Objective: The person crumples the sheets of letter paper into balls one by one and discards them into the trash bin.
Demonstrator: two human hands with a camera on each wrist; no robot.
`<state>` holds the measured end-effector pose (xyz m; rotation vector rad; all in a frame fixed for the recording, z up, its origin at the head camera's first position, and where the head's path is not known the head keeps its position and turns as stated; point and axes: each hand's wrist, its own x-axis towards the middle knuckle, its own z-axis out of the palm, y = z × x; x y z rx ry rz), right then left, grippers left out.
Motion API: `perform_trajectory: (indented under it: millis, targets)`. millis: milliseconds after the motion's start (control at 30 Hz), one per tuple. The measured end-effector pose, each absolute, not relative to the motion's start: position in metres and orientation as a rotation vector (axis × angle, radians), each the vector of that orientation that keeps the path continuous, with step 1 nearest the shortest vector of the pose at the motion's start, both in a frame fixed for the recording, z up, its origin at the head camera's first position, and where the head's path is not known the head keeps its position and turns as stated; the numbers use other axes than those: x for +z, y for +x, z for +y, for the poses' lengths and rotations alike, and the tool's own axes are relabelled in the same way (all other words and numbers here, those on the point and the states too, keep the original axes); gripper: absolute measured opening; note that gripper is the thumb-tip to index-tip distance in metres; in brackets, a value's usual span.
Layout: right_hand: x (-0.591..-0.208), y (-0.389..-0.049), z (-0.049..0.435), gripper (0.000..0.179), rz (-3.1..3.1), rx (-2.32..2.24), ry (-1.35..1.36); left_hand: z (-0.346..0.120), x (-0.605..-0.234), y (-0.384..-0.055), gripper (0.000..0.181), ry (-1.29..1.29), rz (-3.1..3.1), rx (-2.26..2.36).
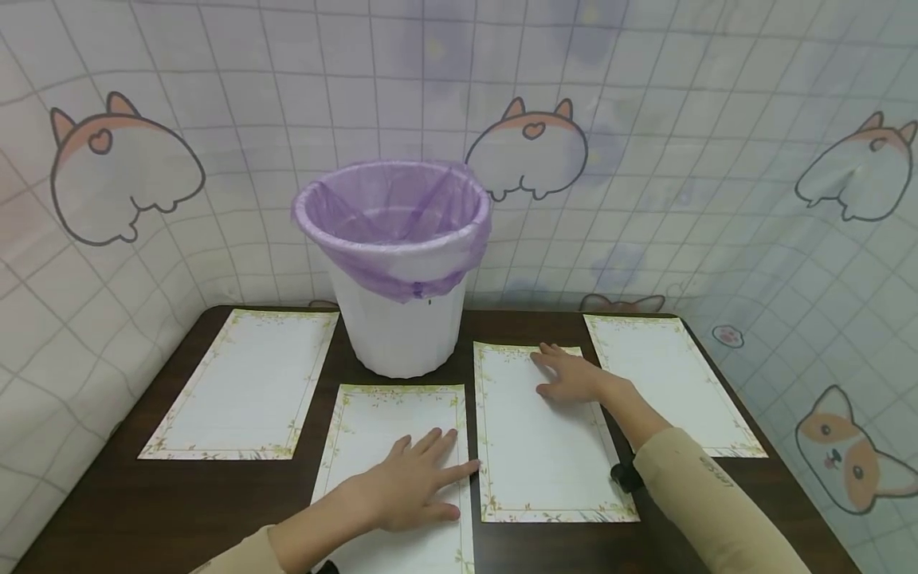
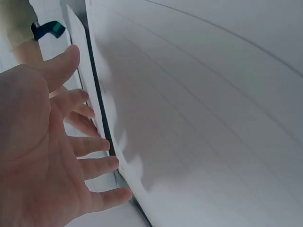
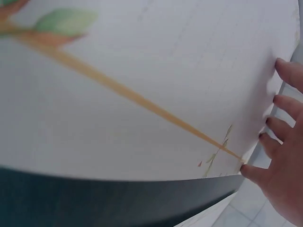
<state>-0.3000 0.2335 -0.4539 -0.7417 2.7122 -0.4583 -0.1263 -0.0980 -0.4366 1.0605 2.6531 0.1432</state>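
White and leaf-bordered, the near sheet [image 1: 369,438] lay at six o'clock from the bin [image 1: 402,319] and a second sheet [image 1: 538,454] at four, beneath the left hand [image 1: 409,486] and right hand [image 1: 570,378] respectively, fingers apart, gripping nothing, where one dragging fingertip could have knocked either askew.

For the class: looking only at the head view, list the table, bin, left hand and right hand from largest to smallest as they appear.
1. table
2. bin
3. left hand
4. right hand
The left hand may look larger only through nearness.
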Motion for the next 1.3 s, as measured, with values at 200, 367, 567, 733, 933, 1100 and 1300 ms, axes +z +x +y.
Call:
perform_trajectory:
  millis: [200,367,567,733,933,1100,1300]
  targets:
    - [-0.455,-0.298,0.236,0.071,2.717,-0.422,-0.709,-0.085,-0.439,-0.124,0.063,1.083,2.62,0.115]
    - [-0.452,-0.296,0.237,0.072,2.772,-0.355,-0.688,-0.082,-0.443,-0.124,0.064,1.069,2.641,0.1]
    - [-0.451,-0.289,0.24,0.074,2.814,-0.334,-0.65,-0.08,-0.446,-0.124,0.065,1.043,2.625,0.155]
    - [-0.457,-0.287,0.244,0.077,2.855,-0.346,-0.624,-0.08,-0.447,-0.124,0.066,1.022,2.639,0.185]
    - [-0.461,-0.29,0.246,0.08,2.903,-0.332,-0.592,-0.08,-0.45,-0.126,0.063,1.008,2.661,0.252]
    - [-0.465,-0.293,0.245,0.089,2.923,-0.326,-0.547,-0.081,-0.452,-0.128,0.058,0.978,2.681,0.318]
    - [-0.466,-0.296,0.245,0.093,2.966,-0.289,-0.504,-0.08,-0.452,-0.132,0.055,0.94,2.727,0.354]
